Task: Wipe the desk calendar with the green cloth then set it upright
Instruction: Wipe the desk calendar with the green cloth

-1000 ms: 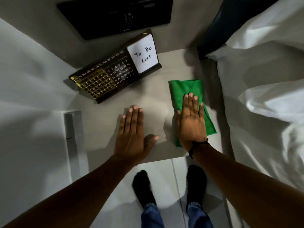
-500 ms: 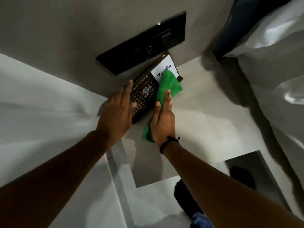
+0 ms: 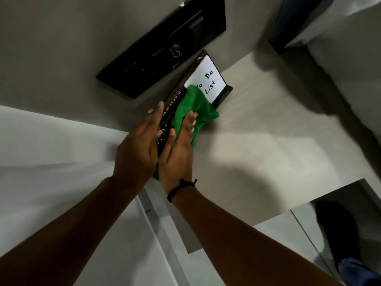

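The dark brown desk calendar with a white "To Do List" pad lies tilted on the grey tabletop, close to the wall. My left hand grips its left end, fingers along the month strip. My right hand presses the green cloth against the calendar's face. The cloth covers the calendar's middle and the pad's lower left corner. Both hands hide the calendar's left half.
A black panel is mounted on the wall just behind the calendar. White bedding lies at the right. The tabletop's front edge runs below my right arm, with my dark sock on the floor beneath.
My right hand took the cloth from the table onto the calendar. My left hand took hold of the calendar's left end. Since half a second ago the hands sit closer together.
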